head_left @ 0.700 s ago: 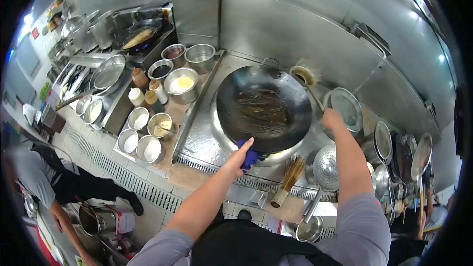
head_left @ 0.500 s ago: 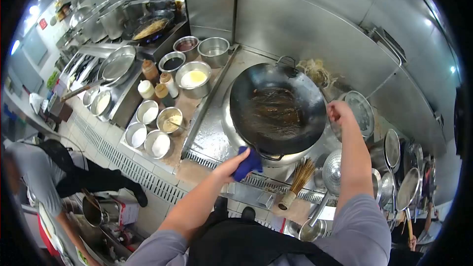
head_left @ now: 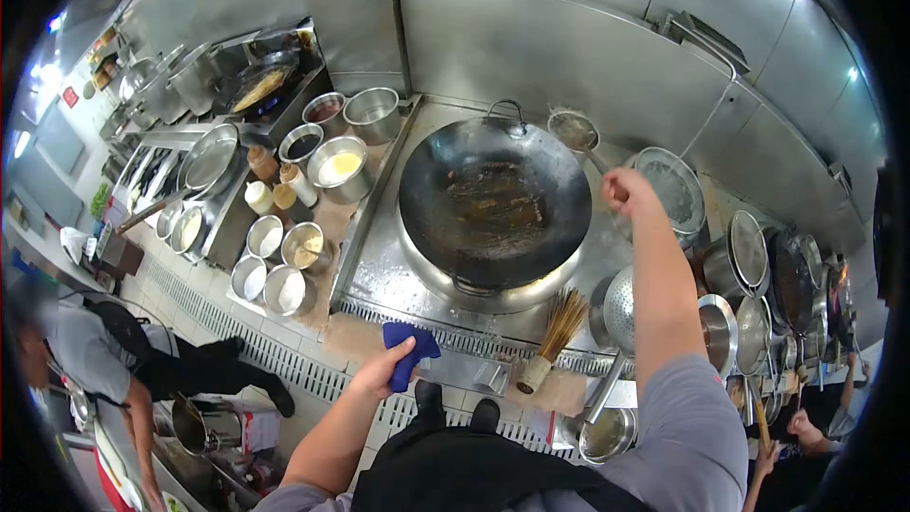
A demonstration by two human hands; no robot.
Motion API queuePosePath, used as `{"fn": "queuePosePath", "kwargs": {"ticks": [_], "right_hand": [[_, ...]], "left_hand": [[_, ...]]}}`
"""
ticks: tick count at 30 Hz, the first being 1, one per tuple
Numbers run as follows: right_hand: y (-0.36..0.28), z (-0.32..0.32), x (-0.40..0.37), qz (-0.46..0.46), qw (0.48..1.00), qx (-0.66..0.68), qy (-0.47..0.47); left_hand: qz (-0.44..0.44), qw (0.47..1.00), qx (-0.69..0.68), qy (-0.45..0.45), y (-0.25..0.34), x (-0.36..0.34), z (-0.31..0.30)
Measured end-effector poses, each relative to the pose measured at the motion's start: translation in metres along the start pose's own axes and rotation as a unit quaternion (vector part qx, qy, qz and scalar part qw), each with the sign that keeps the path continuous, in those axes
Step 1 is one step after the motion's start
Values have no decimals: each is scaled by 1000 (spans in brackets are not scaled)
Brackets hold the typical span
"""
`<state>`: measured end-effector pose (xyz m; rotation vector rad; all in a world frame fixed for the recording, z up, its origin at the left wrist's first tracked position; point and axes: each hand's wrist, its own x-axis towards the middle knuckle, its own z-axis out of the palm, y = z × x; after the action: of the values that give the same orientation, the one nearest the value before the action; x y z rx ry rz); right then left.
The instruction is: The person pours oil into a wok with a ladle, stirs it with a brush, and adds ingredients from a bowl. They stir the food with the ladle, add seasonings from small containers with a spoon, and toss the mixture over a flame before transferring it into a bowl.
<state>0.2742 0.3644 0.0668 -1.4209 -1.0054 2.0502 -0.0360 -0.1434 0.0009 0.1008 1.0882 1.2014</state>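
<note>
My left hand (head_left: pixel 379 370) grips a folded blue cloth (head_left: pixel 408 353) in front of the stove, apart from the wok. A large black wok (head_left: pixel 493 204) rests on the burner, its inside coated with brown residue. To its right, my right hand (head_left: pixel 627 192) is closed round the end of a handle. That handle leads to a round ladle (head_left: pixel 573 131) beside the wok's upper right rim; its contents are too small to tell. A bamboo brush (head_left: pixel 555 341) lies at the stove's front edge.
Metal bowls (head_left: pixel 339 169) and sauce bottles (head_left: pixel 261 163) stand left of the stove. A water-filled pot (head_left: pixel 671 192) sits beyond my right hand. Strainers (head_left: pixel 621 311) and pans line the right side. A co-worker (head_left: pixel 90 341) stands at lower left; another person's hands show at lower right.
My left hand and the cloth have moved down and left, away from the wok's near handle. The ladle now shows clearly where a blurred, stringy patch was. The whole view has shifted.
</note>
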Motion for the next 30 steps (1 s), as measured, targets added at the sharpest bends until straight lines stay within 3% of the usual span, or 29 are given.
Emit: {"fn": "queuePosePath", "kwargs": {"ticks": [1, 2, 3, 5, 7, 9, 10, 12, 14, 15, 16, 17, 20, 21, 22, 24, 25, 28, 30], "right_hand": [[4, 4, 1, 3, 1000, -1, -6], [12, 8, 0, -38, 982, -178, 56], [15, 18, -15, -82, 926, -350, 119], [30, 22, -56, -204, 722, -600, 277], [36, 1, -86, -229, 684, -632, 283], [31, 5, -153, -202, 748, -563, 287], [41, -25, -153, -261, 706, -581, 309], [45, -29, -189, -234, 724, -560, 328], [61, -51, -207, -199, 695, -569, 393], [64, -55, -209, -139, 739, -525, 400], [66, -53, -214, -98, 751, -508, 410], [79, -49, -214, -142, 715, -511, 455], [84, -93, -160, -95, 720, -550, 413], [79, -88, -157, -100, 893, -233, 371], [75, -83, -153, -93, 950, 112, 277], [60, -58, -176, -126, 906, 348, 206], [58, -29, -198, -152, 889, 354, 248], [67, -20, -219, -232, 895, 332, 186], [68, -29, -233, -198, 907, 356, 110]], "left_hand": [[21, 1000, -16, 12, -1, -9, 7], [38, 998, -31, 25, -5, -17, 10], [33, 998, -51, -15, -17, -16, -8], [33, 995, -87, -28, -31, -30, -20], [30, 991, -132, -13, -39, -46, -20], [48, 986, -162, -2, -37, -67, -15], [57, 985, -165, -11, -39, -73, -22], [48, 986, -158, -3, -45, -77, -43], [22, 990, -136, -9, -51, -77, -59], [28, 993, -115, 4, -51, -76, -64], [34, 995, -91, 16, -45, -71, -67], [24, 995, -95, 18, -38, -71, -62], [31, 999, -38, 11, -20, -63, -64], [32, 999, -34, 5, -12, -59, -67], [30, 999, -16, -8, -6, -55, -69], [15, 999, 11, -27, -7, -53, -71], [6, 999, 25, -24, -3, -54, -73], [-36, 998, 21, -56, -6, -47, -94], [-19, 999, 34, -34, -1, -51, -84]]}}
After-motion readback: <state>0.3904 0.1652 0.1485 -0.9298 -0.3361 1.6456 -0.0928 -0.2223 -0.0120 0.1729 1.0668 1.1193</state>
